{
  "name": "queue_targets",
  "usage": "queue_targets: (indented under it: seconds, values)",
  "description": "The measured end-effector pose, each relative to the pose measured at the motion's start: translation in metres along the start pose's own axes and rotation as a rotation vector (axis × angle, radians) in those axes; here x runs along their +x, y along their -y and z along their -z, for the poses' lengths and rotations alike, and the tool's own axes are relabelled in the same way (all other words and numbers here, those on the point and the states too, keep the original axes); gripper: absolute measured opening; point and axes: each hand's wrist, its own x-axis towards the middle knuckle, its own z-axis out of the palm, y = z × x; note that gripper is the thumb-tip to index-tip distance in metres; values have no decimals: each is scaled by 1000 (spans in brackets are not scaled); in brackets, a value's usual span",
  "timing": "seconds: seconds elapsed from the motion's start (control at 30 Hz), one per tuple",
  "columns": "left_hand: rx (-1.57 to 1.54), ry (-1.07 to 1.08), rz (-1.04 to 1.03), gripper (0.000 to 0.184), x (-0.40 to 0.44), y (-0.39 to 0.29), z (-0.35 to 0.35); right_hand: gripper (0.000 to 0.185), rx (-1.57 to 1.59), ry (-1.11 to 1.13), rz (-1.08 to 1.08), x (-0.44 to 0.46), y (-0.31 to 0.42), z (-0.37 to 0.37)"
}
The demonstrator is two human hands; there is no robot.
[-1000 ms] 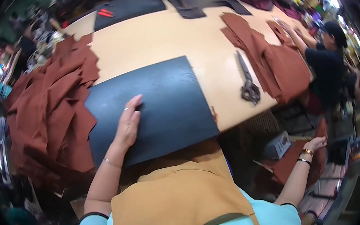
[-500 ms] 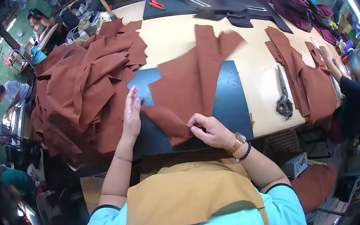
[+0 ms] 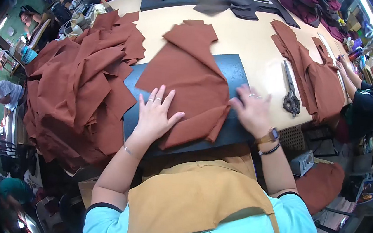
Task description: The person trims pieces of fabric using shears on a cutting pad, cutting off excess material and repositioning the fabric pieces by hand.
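Rust-brown cloth, the cut piece, lies before me on the dark board, which rests on the pale bench; its far end reaches past the board. My left hand lies flat on its left part, fingers spread, pressing rather than pinching. My right hand is also spread, gripping nothing, at the cloth's right edge; it is blurred, so I cannot tell whether the thumb touches.

I judge the cloth light and limp but with some body: it creases softly and shows sharp cut edges. It should not break, though it could skew if tugged from one spot. I would take it by the two near corners, pinching the layers together, with a flat palm as anchor.

To my left is a heap of similar cloth; to my right, large scissors.
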Motion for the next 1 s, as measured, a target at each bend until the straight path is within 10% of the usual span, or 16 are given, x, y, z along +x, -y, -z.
queue_targets:
  seconds: [0.13,0.37,0.57,0.77,0.87,1.0]
  values:
    - [-65,351,149,71,-9,-22,53,43,213,-110,-112,-4,-62,4]
    - [-269,43,-138,61,-37,-11,16,41,337,-97,-34,-40,-92,-17]
    - [-309,-53,-128,32,-41,-13,-6,91,347,101,364,-49,-30,11]
    - [-421,-339,-232,9,-31,-21,17,31,146,113,612,-64,-15,12]
    - [-726,-237,-258,7,-31,-30,76,24,725,726,86,-54,-12,81]
    - [-766,-113,-381,7,-17,-33,185,26,1336,865,342,-26,-47,169]
